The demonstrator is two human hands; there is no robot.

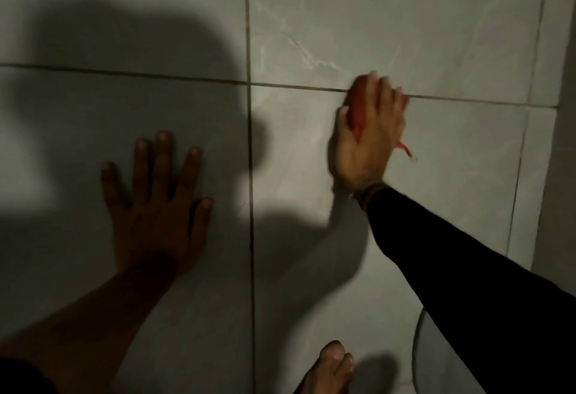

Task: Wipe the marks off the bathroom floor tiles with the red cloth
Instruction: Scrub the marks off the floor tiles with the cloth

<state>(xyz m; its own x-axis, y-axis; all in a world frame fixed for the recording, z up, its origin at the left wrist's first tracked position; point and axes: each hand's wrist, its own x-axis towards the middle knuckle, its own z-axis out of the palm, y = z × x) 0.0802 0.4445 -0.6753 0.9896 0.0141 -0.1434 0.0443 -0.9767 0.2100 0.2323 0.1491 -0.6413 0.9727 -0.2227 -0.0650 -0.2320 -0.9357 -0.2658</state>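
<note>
My right hand (367, 135) presses the red cloth (357, 110) flat against the pale grey floor tiles (436, 35), right on a dark grout line. The cloth is mostly hidden under my palm and fingers; a red strand (406, 149) trails out on the right side. The hand looks blurred. My left hand (156, 206) lies flat on the tile to the left, fingers spread, holding nothing, in deep shadow. No distinct marks on the tiles can be made out in this dim light.
Dark grout lines (249, 144) cross between the large tiles. My bare foot (330, 368) shows at the bottom edge. A curved pale object (420, 356) sits at the bottom right. A wall or raised edge (561, 144) runs along the right side.
</note>
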